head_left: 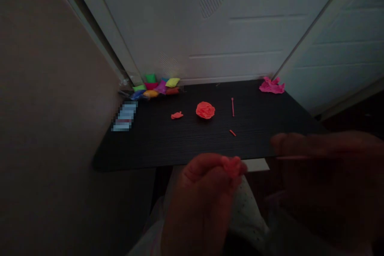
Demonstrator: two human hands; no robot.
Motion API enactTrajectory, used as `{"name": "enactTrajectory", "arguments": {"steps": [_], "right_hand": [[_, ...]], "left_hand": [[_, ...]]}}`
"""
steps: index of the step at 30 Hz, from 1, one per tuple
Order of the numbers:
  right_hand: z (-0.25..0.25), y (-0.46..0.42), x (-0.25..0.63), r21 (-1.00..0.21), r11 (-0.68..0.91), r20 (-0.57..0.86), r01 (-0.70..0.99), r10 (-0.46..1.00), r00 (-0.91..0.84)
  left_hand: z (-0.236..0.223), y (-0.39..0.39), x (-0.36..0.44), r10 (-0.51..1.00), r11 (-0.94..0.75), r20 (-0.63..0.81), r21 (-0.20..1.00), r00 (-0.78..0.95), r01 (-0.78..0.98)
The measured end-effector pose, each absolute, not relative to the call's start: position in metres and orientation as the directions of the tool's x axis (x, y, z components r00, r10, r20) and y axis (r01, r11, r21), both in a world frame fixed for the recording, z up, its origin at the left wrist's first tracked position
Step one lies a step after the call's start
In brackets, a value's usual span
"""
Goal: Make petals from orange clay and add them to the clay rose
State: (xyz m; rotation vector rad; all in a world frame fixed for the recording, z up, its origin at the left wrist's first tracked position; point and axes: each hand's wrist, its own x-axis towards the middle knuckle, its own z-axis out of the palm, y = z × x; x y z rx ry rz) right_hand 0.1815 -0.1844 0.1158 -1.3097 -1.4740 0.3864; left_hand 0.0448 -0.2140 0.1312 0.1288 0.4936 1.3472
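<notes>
My left hand (201, 196) is closed in front of the table's near edge, pinching a small coral piece of modelling clay (232, 167) between thumb and fingers. The piece looks folded, like a small bud. To the right, blurred and dark, my right hand (330, 164) is closed on a thin pink stick (291, 157) pointing left; its kind cannot be made out. Beyond the hands, a coral clay flower (205, 110) with ruffled petals sits on the black table (156, 140). A small coral clay lump (177, 115) lies left of the flower.
A slim pink tool (233, 107) and a short coral stick (233, 133) lie right of the flower. Colourful packets (151, 93) are heaped at the back left, near a pixelated flat item (125, 116). Crumpled pink material (271, 85) is at back right. A white panel (162, 20) stands behind.
</notes>
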Motion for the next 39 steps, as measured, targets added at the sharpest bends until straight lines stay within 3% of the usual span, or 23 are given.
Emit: {"name": "enactTrajectory", "arguments": {"steps": [2, 3, 4, 9, 17, 21, 24, 28, 32, 35, 39], "right_hand": [[0.1, -0.153, 0.209, -0.755, 0.247, 0.432, 0.608, 0.884, 0.177], [0.089, -0.135, 0.223, -0.613, 0.109, 0.286, 0.783, 0.954, 0.091], [0.077, -0.117, 0.235, -0.545, 0.067, 0.189, 0.836, 0.981, 0.044], [0.025, -0.058, 0.261, -0.314, 0.029, 0.023, 0.949, 0.999, -0.022], [0.017, -0.043, 0.256, -0.128, 0.099, 0.042, 0.987, 0.995, -0.095], [0.03, -0.018, 0.253, -0.035, 0.25, 0.088, 0.968, 0.965, -0.246], [0.04, 0.006, 0.244, 0.022, 0.418, 0.04, 0.908, 0.907, -0.419], [0.042, 0.032, 0.233, 0.033, 0.581, -0.049, 0.814, 0.814, -0.579], [0.038, 0.044, 0.23, -0.016, 0.621, -0.053, 0.784, 0.782, -0.621], [0.047, 0.041, 0.233, -0.091, 0.582, 0.04, 0.808, 0.813, -0.581], [0.087, 0.007, 0.234, -0.254, 0.483, 0.274, 0.838, 0.867, -0.417]], "left_hand": [[0.127, -0.211, 0.039, 0.95, 0.212, -0.298, 0.387, 0.096, -0.897], [0.125, -0.21, 0.037, 0.95, 0.196, -0.304, 0.4, 0.072, -0.895], [0.123, -0.208, 0.035, 0.95, 0.183, -0.309, 0.412, 0.052, -0.892], [0.118, -0.204, 0.036, 0.925, 0.203, -0.38, 0.438, 0.025, -0.876], [0.11, -0.192, 0.032, 0.885, 0.226, -0.464, 0.375, 0.028, -0.899], [0.108, -0.186, 0.036, 0.869, 0.258, -0.493, 0.355, 0.054, -0.899], [0.107, -0.182, 0.038, 0.869, 0.263, -0.49, 0.334, 0.072, -0.905], [0.106, -0.178, 0.038, 0.86, 0.256, -0.508, 0.348, 0.048, -0.902], [0.104, -0.175, 0.037, 0.836, 0.274, -0.545, 0.309, 0.066, -0.911], [0.105, -0.176, 0.036, 0.849, 0.261, -0.525, 0.316, 0.061, -0.912], [0.11, -0.179, 0.037, 0.86, 0.22, -0.509, 0.328, 0.024, -0.919]]}}
